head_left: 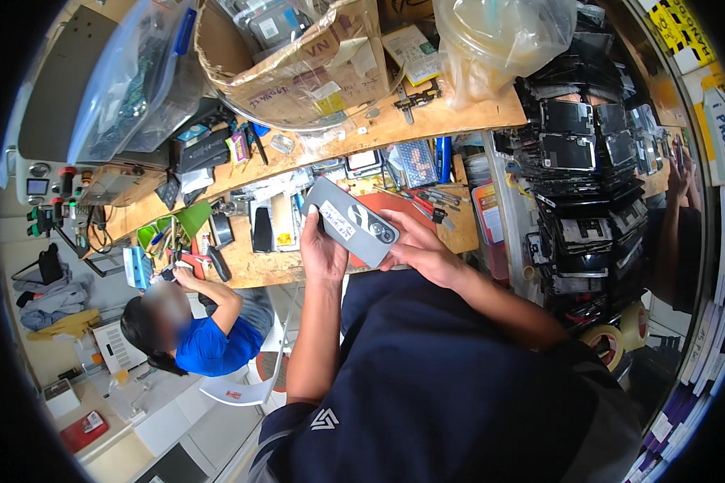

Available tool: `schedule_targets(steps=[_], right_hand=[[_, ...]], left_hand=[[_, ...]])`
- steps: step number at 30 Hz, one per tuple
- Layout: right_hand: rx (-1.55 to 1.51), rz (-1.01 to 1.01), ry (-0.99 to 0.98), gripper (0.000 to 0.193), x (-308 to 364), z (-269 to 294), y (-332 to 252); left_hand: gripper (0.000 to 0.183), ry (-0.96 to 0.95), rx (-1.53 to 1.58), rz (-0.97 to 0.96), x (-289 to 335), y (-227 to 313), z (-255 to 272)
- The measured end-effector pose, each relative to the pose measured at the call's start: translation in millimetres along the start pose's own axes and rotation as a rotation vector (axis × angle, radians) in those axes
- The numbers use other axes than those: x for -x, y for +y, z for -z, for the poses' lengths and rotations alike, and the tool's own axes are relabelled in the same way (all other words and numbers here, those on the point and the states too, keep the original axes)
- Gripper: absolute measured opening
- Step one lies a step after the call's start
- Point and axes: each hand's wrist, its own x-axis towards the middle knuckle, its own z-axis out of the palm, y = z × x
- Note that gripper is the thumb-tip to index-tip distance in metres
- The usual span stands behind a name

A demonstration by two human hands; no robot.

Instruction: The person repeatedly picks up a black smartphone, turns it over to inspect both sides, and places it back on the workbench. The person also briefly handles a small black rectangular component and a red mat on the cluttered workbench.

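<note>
A grey smartphone is held between my two hands, its back turned up. Handwriting marks a white label on it, and a black camera area with round lenses fills one end. My left hand grips the label end, thumb along the edge. At the camera end, my right hand closes its fingers on the phone's edge. Beyond the phone lies a reddish-orange mat on the wooden workbench. A dark phone rests on the bench to the left.
A person in a blue shirt sits at the left, hands near pliers and tools. An upper shelf bears a worn cardboard box and a plastic bag. Stacks of dark phone parts stand at the right, with tape rolls below.
</note>
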Motion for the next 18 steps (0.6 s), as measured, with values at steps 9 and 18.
schedule_targets(steps=[9, 18], right_hand=[[1.251, 0.492, 0.142, 0.021, 8, -30, -21], [1.413, 0.690, 0.137, 0.033, 4, -37, -22]], left_hand=[[0.035, 0.069, -0.038, -0.031, -1, -15, 18], [0.037, 0.017, -0.006, 0.020, -12, -8, 5]])
